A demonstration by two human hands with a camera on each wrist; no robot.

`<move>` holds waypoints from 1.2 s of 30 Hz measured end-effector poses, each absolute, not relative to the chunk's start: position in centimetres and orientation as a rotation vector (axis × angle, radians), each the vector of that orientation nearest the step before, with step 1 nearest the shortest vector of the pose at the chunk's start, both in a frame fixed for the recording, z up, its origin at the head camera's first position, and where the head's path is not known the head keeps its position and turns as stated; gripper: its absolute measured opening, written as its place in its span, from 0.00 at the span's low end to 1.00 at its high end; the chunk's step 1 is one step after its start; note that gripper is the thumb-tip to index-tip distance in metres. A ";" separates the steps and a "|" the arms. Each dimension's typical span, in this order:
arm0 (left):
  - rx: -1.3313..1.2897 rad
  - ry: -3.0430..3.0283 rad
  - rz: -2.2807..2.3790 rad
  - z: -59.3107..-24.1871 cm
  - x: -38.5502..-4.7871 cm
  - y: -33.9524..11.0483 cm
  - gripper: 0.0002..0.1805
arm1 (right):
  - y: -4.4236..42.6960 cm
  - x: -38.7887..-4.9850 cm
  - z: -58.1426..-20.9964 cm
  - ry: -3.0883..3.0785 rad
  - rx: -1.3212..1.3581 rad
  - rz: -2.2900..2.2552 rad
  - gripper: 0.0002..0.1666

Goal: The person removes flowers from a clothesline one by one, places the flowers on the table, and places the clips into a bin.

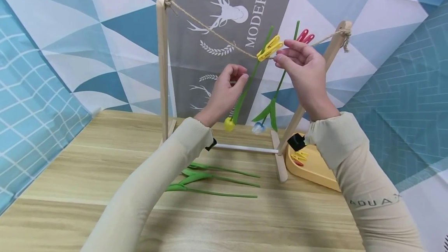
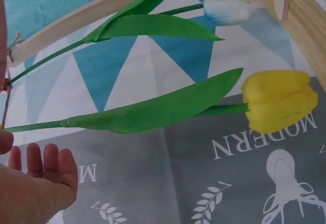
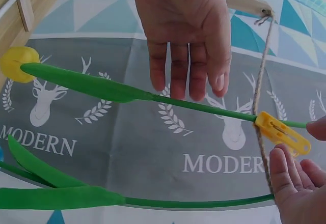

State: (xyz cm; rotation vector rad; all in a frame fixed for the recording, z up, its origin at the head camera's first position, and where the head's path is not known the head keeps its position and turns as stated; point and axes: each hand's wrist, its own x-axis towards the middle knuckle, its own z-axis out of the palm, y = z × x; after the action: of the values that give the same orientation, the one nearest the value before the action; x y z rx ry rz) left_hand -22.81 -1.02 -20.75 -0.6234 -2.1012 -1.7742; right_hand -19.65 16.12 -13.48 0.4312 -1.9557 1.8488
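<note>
A yellow tulip (image 1: 229, 124) hangs head-down from the rope, its green stem clipped by a yellow clothespin (image 1: 269, 48). Just right of that clothespin is the right hand (image 1: 303, 67), fingers apart and not gripping it; the right wrist view shows a small gap between this hand (image 3: 300, 178) and the clothespin (image 3: 282, 133). The left hand (image 1: 225, 90) is beside the stem, lower and to the left, fingers loosely bent and holding nothing. A blue-white tulip (image 1: 258, 128) hangs to the right under a red clothespin (image 1: 305, 36).
Wooden posts (image 1: 163, 69) hold up the rope (image 1: 213, 32), with a white rod (image 1: 245, 149) low between them. Several green stems (image 1: 224, 180) lie on the wooden table (image 1: 87, 189). At the right, a yellow tray (image 1: 320, 170) holds yellow and red clothespins.
</note>
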 end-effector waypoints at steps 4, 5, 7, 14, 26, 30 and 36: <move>-0.633 -2.112 -1.768 -20.4 -23.1 -0.7 0.13 | 16.0 -19.5 -12.8 -2.057 0.377 1.769 0.29; -0.635 -2.115 -1.766 -20.3 -23.1 -0.6 0.13 | 16.0 -19.4 -12.6 -2.082 0.366 1.749 0.29; -0.644 -2.119 -1.765 -20.2 -23.2 -0.4 0.13 | 16.0 -19.3 -12.3 -2.139 0.343 1.694 0.30; -0.659 -2.131 -1.813 -19.9 -23.7 0.0 0.14 | 16.0 -19.3 -11.4 -2.301 0.323 1.587 0.32; -0.690 -2.173 -1.831 -19.1 -23.7 0.6 0.15 | 15.9 -19.8 -10.6 -2.437 0.313 1.517 0.34; -0.696 -2.181 -1.847 -18.9 -23.6 0.7 0.15 | 15.9 -19.9 -10.3 -2.463 0.310 1.499 0.33; -0.714 -2.179 -1.911 -18.4 -23.3 0.7 0.15 | 15.9 -19.9 -9.9 -2.500 0.317 1.440 0.33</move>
State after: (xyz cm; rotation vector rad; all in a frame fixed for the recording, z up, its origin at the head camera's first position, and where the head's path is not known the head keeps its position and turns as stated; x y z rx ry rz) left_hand -23.34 0.73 -18.41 -0.7138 -2.1792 -1.9113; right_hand -19.95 15.93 -9.88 0.3172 -2.5001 1.4402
